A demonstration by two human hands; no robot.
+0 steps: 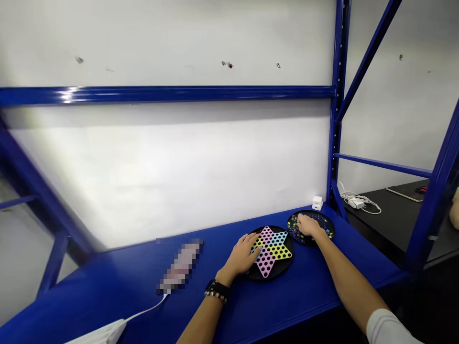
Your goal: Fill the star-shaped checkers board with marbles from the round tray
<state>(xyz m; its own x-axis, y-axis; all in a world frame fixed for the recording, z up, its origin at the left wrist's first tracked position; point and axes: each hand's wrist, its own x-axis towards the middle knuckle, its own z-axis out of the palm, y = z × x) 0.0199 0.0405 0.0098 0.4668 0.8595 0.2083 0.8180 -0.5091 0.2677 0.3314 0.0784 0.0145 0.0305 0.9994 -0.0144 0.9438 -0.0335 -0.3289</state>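
A star-shaped Chinese checkers board (266, 261) in pink, yellow and light blue, full of dark holes, rests on a round black tray (287, 268). My left hand (241, 254) lies over its left side with the fingers stretched out, covering part of the star. To the right is a second round black tray (311, 213) with many small coloured glass marbles (294, 233) spread in it. Over those marbles my right hand (308, 224) points down with its fingers drawn together. Whatever is between those fingertips is hidden or too small to make out.
On the blue shelf top (215, 306), a pixelated flat object (181, 265) connects by white cable to a white block (103, 334). White chargers (317, 203) stand behind the marble tray. A blue upright (335, 119) rises at the right, beside a dark table (394, 210) with coiled cable.
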